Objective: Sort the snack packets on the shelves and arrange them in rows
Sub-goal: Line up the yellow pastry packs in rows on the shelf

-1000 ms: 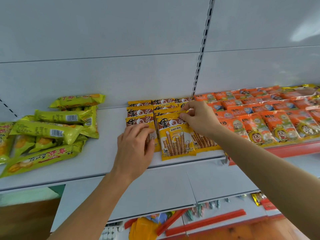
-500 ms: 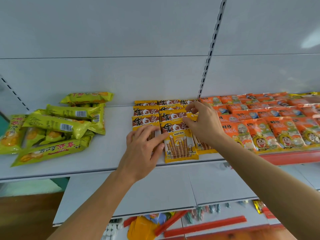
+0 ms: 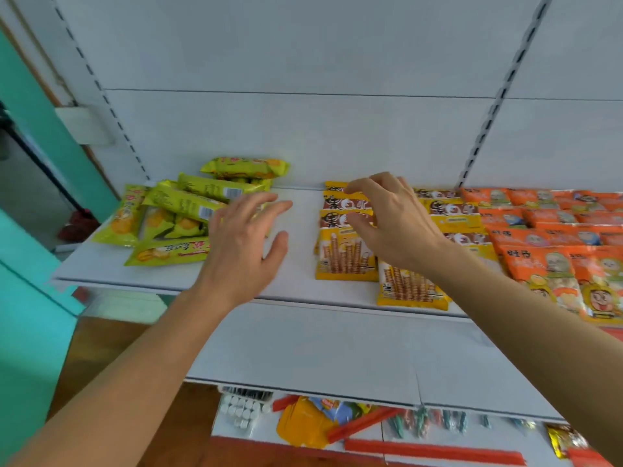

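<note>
The left hand (image 3: 244,246) hovered over the bare middle of the shelf (image 3: 296,281), fingers spread and nearly straight, holding nothing; its fingertips reached the near edge of the green packets (image 3: 183,205). The right hand (image 3: 392,219) hung above the yellow wafer-roll packets (image 3: 345,257), fingers loosely curved and apart, thumb lowered toward the brown band of one packet, with nothing gripped; whether any fingertip touched a packet could not be told.

The wafer-roll packets lay in overlapping rows running from the back of the shelf to its front, one row under the right hand and another just to its right, the front packet (image 3: 409,288) of that row reaching the shelf's front edge. To the left, the green packets sat in a loose, crisscrossed heap, some stacked on others. On the right, orange packets (image 3: 546,264) lay in neat overlapping rows, just beside the wafer rolls. Below, a lower shelf (image 3: 303,358) jutted out, and under it lay mixed small goods and a red strip (image 3: 435,449).
</note>
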`<action>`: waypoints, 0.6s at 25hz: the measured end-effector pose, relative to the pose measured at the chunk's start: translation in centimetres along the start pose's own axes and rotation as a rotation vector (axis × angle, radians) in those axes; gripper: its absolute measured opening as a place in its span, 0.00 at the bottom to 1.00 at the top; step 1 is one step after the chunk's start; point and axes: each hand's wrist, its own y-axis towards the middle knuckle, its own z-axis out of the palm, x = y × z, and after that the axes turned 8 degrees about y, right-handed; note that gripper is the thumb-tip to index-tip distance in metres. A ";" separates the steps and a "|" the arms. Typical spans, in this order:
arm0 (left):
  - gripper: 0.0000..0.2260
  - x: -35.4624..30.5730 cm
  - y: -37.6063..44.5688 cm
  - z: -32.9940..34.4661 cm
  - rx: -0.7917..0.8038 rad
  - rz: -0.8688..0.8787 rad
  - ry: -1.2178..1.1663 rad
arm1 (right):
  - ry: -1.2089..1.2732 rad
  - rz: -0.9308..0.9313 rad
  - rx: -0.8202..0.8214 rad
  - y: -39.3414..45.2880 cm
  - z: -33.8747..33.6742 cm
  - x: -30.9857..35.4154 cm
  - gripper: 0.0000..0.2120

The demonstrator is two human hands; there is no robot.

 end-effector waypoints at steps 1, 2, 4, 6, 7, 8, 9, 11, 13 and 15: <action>0.20 2.1 0.0 -0.9 0.001 -0.036 0.033 | 0.023 -0.015 0.030 1.3 0.8 1.2 0.20; 0.21 4.2 0.0 -1.7 0.014 -0.078 0.053 | 0.050 -0.022 0.058 2.7 1.7 2.3 0.21; 0.23 7.9 0.0 -2.8 0.054 -0.162 0.046 | 0.116 -0.016 0.099 5.2 3.7 4.2 0.22; 0.25 11.2 0.0 -3.5 0.082 -0.188 0.017 | 0.170 0.021 0.092 8.0 6.1 5.7 0.23; 0.26 12.5 0.2 -3.6 0.098 -0.181 0.001 | 0.178 0.052 0.083 9.3 7.2 6.1 0.23; 0.27 13.7 0.4 -3.7 0.128 -0.170 -0.012 | 0.168 0.082 0.078 10.4 8.2 6.3 0.24; 0.27 15.1 0.7 -3.7 0.173 -0.155 -0.025 | 0.153 0.111 0.076 11.6 9.4 6.5 0.26; 0.27 17.6 1.8 -3.5 0.281 -0.090 -0.047 | 0.129 0.160 0.059 13.5 11.7 6.5 0.29; 0.27 19.3 3.2 -3.2 0.363 -0.003 -0.065 | 0.211 0.228 0.006 14.7 13.5 6.3 0.28; 0.25 20.3 4.6 -3.1 0.349 0.035 -0.140 | 0.364 0.351 -0.156 15.5 14.4 6.3 0.19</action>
